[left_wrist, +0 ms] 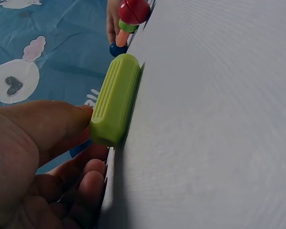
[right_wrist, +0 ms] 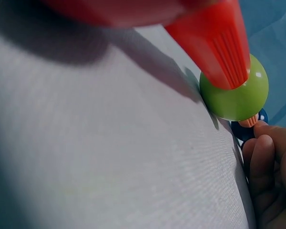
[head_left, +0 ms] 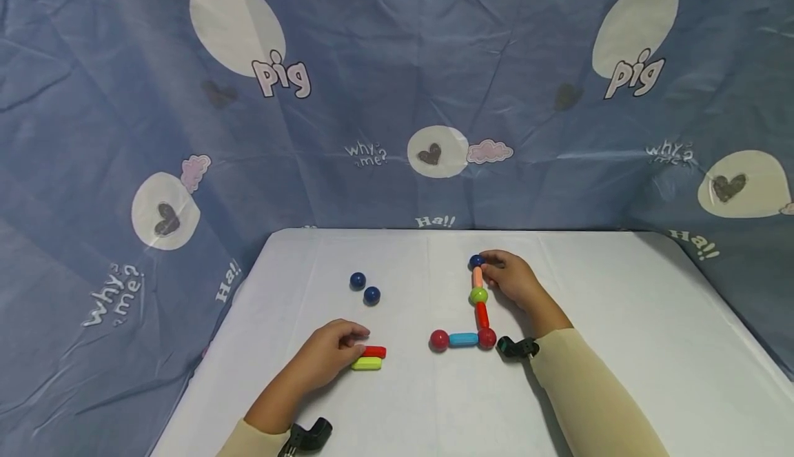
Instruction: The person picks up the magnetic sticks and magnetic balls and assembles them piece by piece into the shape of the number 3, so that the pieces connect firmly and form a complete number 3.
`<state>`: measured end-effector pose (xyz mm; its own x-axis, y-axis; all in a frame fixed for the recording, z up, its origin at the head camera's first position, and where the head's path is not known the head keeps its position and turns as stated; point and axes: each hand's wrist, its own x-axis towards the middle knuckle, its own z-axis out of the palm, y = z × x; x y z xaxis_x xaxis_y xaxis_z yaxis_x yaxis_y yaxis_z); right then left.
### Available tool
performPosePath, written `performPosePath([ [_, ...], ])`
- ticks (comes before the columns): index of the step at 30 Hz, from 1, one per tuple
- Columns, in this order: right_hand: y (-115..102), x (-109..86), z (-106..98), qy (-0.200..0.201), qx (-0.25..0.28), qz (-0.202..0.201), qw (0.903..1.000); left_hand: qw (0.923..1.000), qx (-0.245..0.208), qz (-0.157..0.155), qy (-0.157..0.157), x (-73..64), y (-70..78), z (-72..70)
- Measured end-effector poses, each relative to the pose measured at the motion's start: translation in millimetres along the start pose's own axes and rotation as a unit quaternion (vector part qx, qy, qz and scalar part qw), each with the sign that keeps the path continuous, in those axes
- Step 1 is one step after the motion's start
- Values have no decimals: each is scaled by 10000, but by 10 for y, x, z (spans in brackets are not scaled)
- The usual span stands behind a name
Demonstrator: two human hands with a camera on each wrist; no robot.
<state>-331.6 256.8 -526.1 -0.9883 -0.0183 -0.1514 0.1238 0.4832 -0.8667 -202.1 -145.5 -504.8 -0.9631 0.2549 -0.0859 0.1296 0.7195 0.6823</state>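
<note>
1. On the right half of the white table point(head_left: 428, 409), an L-shaped chain lies: left red ball point(head_left: 439, 340), light blue rod point(head_left: 463, 339), corner red ball point(head_left: 486, 338), then, running far, chain red rod point(head_left: 482, 316), green ball point(head_left: 478, 296), peach rod point(head_left: 477, 278) and end blue ball point(head_left: 475, 261).
2. Step in hand, my reading: fitting the end blue ball to the peach rod's far tip, which lengthens the far-running arm.
3. Right hand point(head_left: 511, 278): thumb and forefinger pinched on the end blue ball from its right side. The ball sits at the fingertips, left of the palm and directly beyond the rod. Whether the joint is fully seated, I cannot tell.
4. Left hand point(head_left: 329, 353): at the left ends of two rods lying side by side, loose red rod point(head_left: 375, 352) on the far side, lime rod point(head_left: 367, 364) on the near. Both extend right of the thumb; whether the fingers clamp either, I cannot tell.
5. Spares: first spare ball point(head_left: 357, 280) and second spare ball point(head_left: 372, 296), dark blue, far of the left hand, just apart.
6. Next move, judged: probably calls for releasing the end ball without tugging the chain, then lifting one loose rod cleanly from its neighbour.
</note>
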Motion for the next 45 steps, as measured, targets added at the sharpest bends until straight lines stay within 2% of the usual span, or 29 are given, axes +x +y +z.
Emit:
performPosePath([
  [4,10,-12,3,23,-67,-10,10000,9998,96,116,-94,1,-14,-1],
  [12,28,-19,12,15,-159,8,9999,9971,414,417,-491,-10,-54,-34],
  [17,30,-15,13,-6,-153,18,9999,9958,538,446,-585,-1,-49,-39],
  [21,21,-14,20,-30,-105,10,9999,9959,615,366,-558,19,-30,-40],
  [26,-3,0,19,0,-79,-47,10000,9971,644,234,-331,64,-7,-49],
  [32,-1,4,12,14,-256,32,9997,9983,504,265,-152,123,12,-32],
  [36,6,-5,8,-8,-254,-6,9997,9989,395,266,-52,187,91,-3],
  [41,-7,-22,-2,-20,-118,26,9999,9993,228,256,155,297,274,50],
  [45,-4,-6,-4,0,-41,28,10000,9997,181,172,46,460,455,107],
])
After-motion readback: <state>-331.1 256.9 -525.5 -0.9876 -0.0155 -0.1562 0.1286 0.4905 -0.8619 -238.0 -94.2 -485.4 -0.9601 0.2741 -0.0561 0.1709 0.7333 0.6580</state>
